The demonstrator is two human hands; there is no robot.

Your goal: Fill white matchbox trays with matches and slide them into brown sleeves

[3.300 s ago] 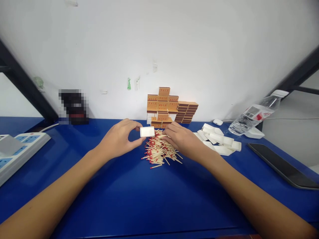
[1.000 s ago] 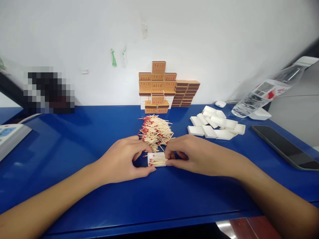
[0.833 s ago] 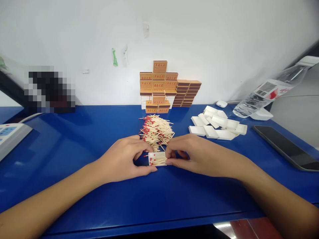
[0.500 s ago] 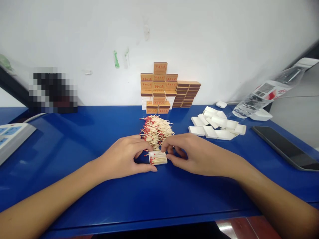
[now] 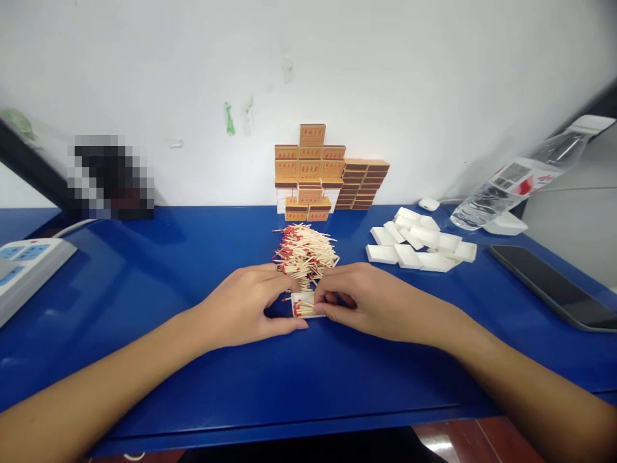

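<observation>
A small white matchbox tray [image 5: 294,297] lies on the blue table, holding several red-headed matchsticks [image 5: 304,308] with their heads to the left. My left hand [image 5: 250,302] grips the tray's left end, thumb along the front and index finger at the back. Over the tray's right end, my right hand [image 5: 366,299] is closed, its thumb and fingertips on the plain ends of the matchsticks and hiding part of them. Just behind the tray rises a loose pile of matchsticks [image 5: 308,251], and one stray match pokes out near the left fingers.
Stacked matchboxes [image 5: 309,168] stand against the wall behind the pile. White empty trays [image 5: 409,257] lie in a heap to the right, near a leaning plastic bottle [image 5: 520,173] and a phone [image 5: 554,286]. A power strip [image 5: 38,270] sits at the left edge.
My right hand has moved slightly left, its fingertips now over the tray's right end and the matchsticks there. The left hand stays around the tray. The view has shifted a little.
</observation>
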